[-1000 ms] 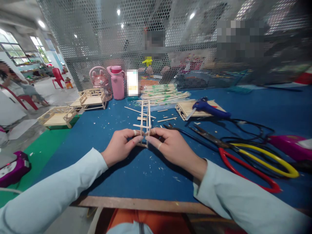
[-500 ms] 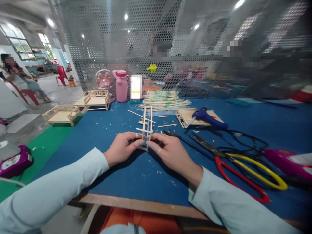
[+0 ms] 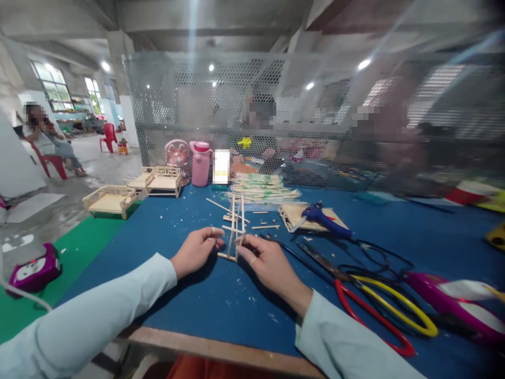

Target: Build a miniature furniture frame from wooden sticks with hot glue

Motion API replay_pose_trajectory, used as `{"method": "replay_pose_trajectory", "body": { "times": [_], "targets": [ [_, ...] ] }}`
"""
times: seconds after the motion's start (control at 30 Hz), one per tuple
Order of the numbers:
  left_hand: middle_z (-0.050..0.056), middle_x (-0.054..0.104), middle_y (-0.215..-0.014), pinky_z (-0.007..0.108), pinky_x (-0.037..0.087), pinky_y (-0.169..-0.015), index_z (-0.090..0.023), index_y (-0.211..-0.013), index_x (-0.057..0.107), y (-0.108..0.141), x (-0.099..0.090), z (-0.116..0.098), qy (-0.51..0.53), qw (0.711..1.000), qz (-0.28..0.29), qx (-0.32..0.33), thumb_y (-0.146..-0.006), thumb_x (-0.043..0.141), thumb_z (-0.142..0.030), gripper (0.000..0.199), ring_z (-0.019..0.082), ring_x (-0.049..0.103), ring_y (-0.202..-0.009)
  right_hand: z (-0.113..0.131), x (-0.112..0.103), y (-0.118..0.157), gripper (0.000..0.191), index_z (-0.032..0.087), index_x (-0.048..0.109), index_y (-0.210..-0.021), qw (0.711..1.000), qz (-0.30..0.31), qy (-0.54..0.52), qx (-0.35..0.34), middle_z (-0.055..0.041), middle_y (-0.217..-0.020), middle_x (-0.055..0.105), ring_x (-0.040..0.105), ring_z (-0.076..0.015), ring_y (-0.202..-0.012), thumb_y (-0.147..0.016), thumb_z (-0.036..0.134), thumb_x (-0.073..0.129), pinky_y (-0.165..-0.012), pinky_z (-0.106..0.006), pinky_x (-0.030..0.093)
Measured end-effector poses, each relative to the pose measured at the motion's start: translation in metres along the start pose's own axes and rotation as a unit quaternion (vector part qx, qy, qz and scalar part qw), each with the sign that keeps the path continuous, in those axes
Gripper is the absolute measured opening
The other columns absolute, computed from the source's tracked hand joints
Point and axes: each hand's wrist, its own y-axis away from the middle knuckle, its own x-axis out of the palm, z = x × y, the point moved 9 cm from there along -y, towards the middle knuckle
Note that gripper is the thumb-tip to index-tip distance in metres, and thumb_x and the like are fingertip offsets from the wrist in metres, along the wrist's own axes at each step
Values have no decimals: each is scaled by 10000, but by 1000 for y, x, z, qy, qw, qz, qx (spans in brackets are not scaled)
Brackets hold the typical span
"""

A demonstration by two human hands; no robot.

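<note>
A small frame of thin wooden sticks point(image 3: 235, 229) stands on the blue tabletop in front of me, with crossing bars. My right hand point(image 3: 270, 260) pinches its right side between thumb and index finger. Just left of the frame, my left hand point(image 3: 197, 251) has its thumb and fingers curled together; whether a small piece lies in them is hidden. Loose sticks point(image 3: 266, 227) lie behind the frame. To the right, a blue glue gun point(image 3: 327, 220) rests on a wooden piece point(image 3: 290, 215). Large scissors point(image 3: 335, 271) with red and yellow handles lie near my right forearm.
Bundled sticks point(image 3: 260, 185) lie at the back before a perforated metal screen point(image 3: 307, 116). A pink bottle point(image 3: 201, 166) and a lit phone point(image 3: 221, 167) stand there. Small wooden beds point(image 3: 108, 202) sit at left. Purple power strips point(image 3: 35, 269) flank both sides; a person point(image 3: 51, 137) sits far left.
The view has tilted up, so the table appears lower. My left hand has come away from the stick frame toward the left. My right hand stays on the frame.
</note>
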Motion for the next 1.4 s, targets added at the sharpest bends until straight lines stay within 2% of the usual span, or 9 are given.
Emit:
{"method": "replay_pose_trajectory", "body": {
  "times": [0.1, 0.2, 0.3, 0.43, 0.5, 0.6, 0.77, 0.97, 1.4],
  "targets": [
    [73, 693, -705, 196, 445, -467, -81, -872, 649, -20, -3, 9, -27, 999, -36, -25, -709, 409, -25, 296, 107, 591, -504, -4, -1, -5, 142, 193, 598, -714, 1000, -14, 1, -9, 3, -672, 635, 564, -148, -638, -813, 243, 509, -623, -248, 417],
    [51, 655, -600, 191, 422, -432, -96, -737, 640, -40, -12, 6, -58, 994, -94, -13, -688, 434, -28, 222, 100, 550, -440, -8, -2, -8, 147, 188, 584, -688, 999, -31, -1, -8, -2, -671, 629, 556, -149, -637, -804, 241, 511, -625, -251, 411],
    [78, 673, -725, 229, 484, -536, -97, -874, 632, -44, -29, -10, -79, 978, -186, 49, -757, 399, -67, 262, 125, 599, -558, -11, -3, -9, 145, 186, 589, -696, 999, -42, -7, -3, -7, -682, 636, 560, -153, -642, -801, 250, 512, -635, -257, 412],
    [107, 654, -983, 311, 496, -818, -119, -1080, 587, -22, -44, -41, -111, 939, -261, 194, -860, 354, -176, 326, 171, 621, -884, -15, -3, -9, 134, 183, 606, -729, 999, -50, -12, 3, -12, -696, 645, 567, -157, -655, -799, 257, 518, -646, -261, 415],
    [87, 645, -1024, 327, 455, -906, -155, -1067, 621, -7, -42, -57, -142, 919, -249, 270, -843, 417, -197, 305, 180, 591, -976, -17, -3, -9, 138, 182, 609, -735, 999, -52, -14, 3, -15, -705, 649, 572, -159, -669, -801, 262, 518, -654, -262, 418],
    [62, 649, -1016, 331, 446, -907, -203, -1033, 666, 10, -32, -73, -197, 888, -210, 360, -771, 501, -151, 314, 184, 576, -977, -18, -1, -9, 143, 183, 609, -740, 998, -55, -17, -2, -13, -711, 651, 573, -158, -678, -807, 266, 514, -657, -261, 421],
    [74, 664, -956, 356, 454, -848, -188, -997, 684, 21, -14, -85, -270, 840, -181, 434, -747, 509, -117, 313, 200, 569, -900, -15, -3, -9, 128, 181, 604, -724, 998, -65, -18, -10, -7, -686, 639, 564, -152, -653, -802, 245, 525, -639, -255, 415],
    [78, 680, -897, 361, 456, -800, -171, -896, 691, 24, -4, -91, -317, 815, -168, 454, -755, 509, -128, 234, 212, 570, -848, -12, -3, -10, 111, 184, 619, -751, 997, -68, -14, -19, -14, -714, 654, 570, -154, -666, -802, 227, 531, -658, -259, 414],
    [72, 698, -871, 343, 469, -770, -166, -945, 670, 25, -2, -89, -321, 809, -166, 464, -727, 474, -81, 305, 202, 586, -818, -15, 1, -11, 125, 186, 629, -790, 998, -59, -14, -24, -29, -772, 679, 591, -168, -728, -816, 233, 516, -703, -272, 428]
  ]
}}
